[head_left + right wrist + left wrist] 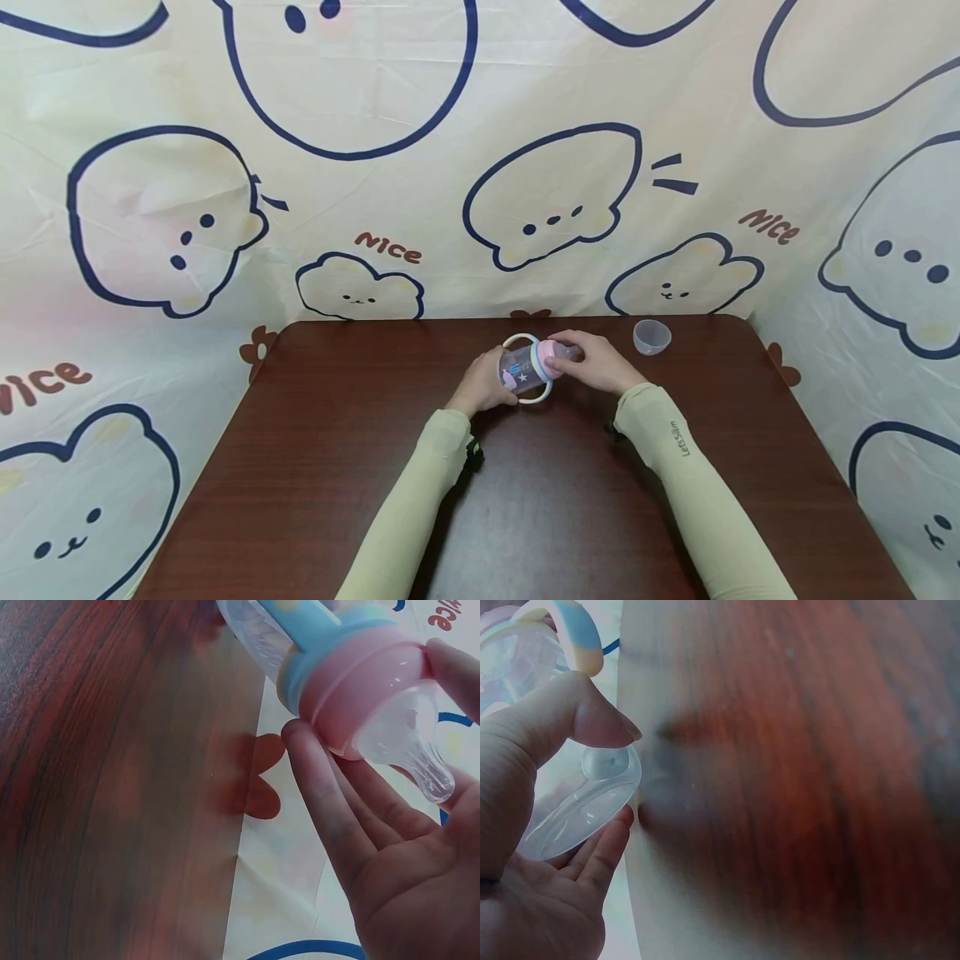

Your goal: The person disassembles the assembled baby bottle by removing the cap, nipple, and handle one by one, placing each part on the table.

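Observation:
A clear baby bottle [519, 371] with printed figures lies tilted on its side between the two hands, above the far middle of the table. My left hand [482, 385] grips its base end; the left wrist view shows thumb and fingers around the clear bottom [585, 814]. My right hand [596, 360] pinches the pink collar [367, 686] between thumb and fingers. The clear nipple [412, 742] points toward the right palm. A blue and cream two-handled ring [536, 360] sits around the neck, beside the collar.
A small clear cap [652, 337] stands near the table's back right, beyond the right hand. The dark brown wooden table [555, 517] ends at a cloth backdrop [435, 200] with cartoon prints, which also hangs along both sides.

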Demonstrator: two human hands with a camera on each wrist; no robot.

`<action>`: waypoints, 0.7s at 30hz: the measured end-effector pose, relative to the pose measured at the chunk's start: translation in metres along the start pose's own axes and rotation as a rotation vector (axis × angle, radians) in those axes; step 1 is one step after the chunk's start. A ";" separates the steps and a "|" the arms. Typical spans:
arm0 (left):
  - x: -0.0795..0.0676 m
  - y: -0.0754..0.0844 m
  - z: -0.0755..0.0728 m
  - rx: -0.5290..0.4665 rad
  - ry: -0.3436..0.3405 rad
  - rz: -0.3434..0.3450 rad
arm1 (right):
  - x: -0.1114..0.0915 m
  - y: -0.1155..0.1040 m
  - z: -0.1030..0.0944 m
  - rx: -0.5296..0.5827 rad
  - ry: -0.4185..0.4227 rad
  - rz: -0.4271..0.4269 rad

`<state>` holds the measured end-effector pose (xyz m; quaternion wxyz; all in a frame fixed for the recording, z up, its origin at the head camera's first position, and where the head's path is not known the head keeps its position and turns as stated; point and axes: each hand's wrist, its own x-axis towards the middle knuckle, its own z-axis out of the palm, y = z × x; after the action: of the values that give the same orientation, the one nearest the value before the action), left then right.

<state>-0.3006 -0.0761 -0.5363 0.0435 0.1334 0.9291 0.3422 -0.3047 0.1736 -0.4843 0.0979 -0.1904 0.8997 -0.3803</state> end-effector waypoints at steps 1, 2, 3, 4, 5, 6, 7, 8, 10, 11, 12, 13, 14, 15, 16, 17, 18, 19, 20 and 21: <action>0.000 0.000 0.000 0.000 0.000 -0.002 | 0.000 0.000 0.000 0.000 -0.001 -0.004; 0.000 0.000 0.000 0.002 -0.002 -0.004 | 0.000 0.000 0.000 -0.002 -0.001 -0.010; 0.000 0.000 0.000 0.003 -0.003 -0.007 | 0.000 0.000 -0.001 -0.002 -0.002 -0.016; 0.000 0.000 0.000 0.003 -0.006 -0.011 | 0.000 0.000 -0.001 -0.001 -0.001 -0.022; 0.000 0.000 0.000 0.002 -0.008 -0.014 | 0.000 0.000 -0.001 0.000 -0.001 -0.029; 0.000 0.001 -0.001 -0.004 -0.013 -0.022 | 0.000 0.000 -0.001 0.000 0.000 -0.036; 0.000 0.001 -0.001 -0.005 -0.017 -0.028 | 0.000 0.000 -0.001 0.000 0.001 -0.041; 0.000 0.001 -0.001 -0.010 -0.022 -0.035 | -0.001 0.000 -0.001 0.000 0.002 -0.046; 0.000 0.002 -0.001 -0.019 -0.030 -0.050 | -0.001 0.001 -0.001 -0.002 0.002 -0.051; 0.000 0.002 -0.001 -0.024 -0.035 -0.055 | -0.001 0.001 -0.001 -0.003 0.002 -0.051; 0.000 0.002 -0.001 -0.026 -0.037 -0.060 | -0.001 0.001 -0.002 -0.005 0.000 -0.050; 0.000 0.002 -0.001 -0.024 -0.037 -0.058 | -0.001 0.001 -0.002 -0.004 -0.002 -0.047; 0.000 0.003 -0.001 -0.025 -0.037 -0.060 | -0.002 0.000 -0.002 -0.007 -0.005 -0.045; 0.000 0.002 -0.001 -0.017 -0.036 -0.053 | -0.002 0.000 -0.002 -0.009 -0.007 -0.042; 0.001 0.002 -0.001 -0.010 -0.033 -0.048 | -0.002 0.000 -0.002 -0.010 -0.010 -0.040; 0.001 0.002 -0.001 -0.003 -0.032 -0.043 | -0.003 -0.001 -0.003 -0.010 -0.012 -0.036; 0.001 0.001 -0.001 0.001 -0.031 -0.044 | -0.003 -0.001 -0.003 -0.012 -0.014 -0.034; 0.001 0.001 -0.001 0.003 -0.030 -0.044 | -0.003 -0.002 -0.003 -0.013 -0.015 -0.031; 0.001 0.001 0.000 0.004 -0.030 -0.043 | -0.003 -0.002 -0.003 -0.014 -0.015 -0.029; 0.001 0.001 0.000 0.003 -0.029 -0.041 | -0.003 -0.003 -0.003 -0.012 -0.015 -0.026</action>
<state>-0.3017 -0.0755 -0.5355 0.0637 0.1191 0.9315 0.3378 -0.3019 0.1754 -0.4801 0.0985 -0.2057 0.8986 -0.3748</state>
